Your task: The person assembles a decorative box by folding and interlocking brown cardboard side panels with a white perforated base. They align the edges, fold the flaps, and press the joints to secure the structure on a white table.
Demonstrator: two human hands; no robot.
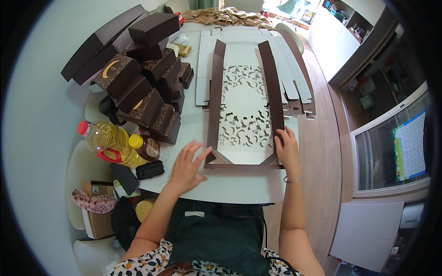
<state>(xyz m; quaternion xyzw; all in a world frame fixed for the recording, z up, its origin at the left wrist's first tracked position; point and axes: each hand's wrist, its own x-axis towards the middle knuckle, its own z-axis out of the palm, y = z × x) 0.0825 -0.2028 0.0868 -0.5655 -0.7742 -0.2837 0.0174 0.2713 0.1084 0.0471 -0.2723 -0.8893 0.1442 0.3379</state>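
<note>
Head view, near edge of a white table (239,186): two hands on one unfolded brown box (244,106) with a white cut-out panel, left hand (186,166) flat with fingers spread at its near left corner, right hand (287,149) pinching the raised right flap. Further left, two bottles, one of oil (107,140) and one smaller (145,147), below a pile of roughly a dozen folded brown boxes (147,87). Beyond, flat white cardboard sheets (285,60), a heap of small packets (230,17), wooden floor (322,152), white cabinets.
</note>
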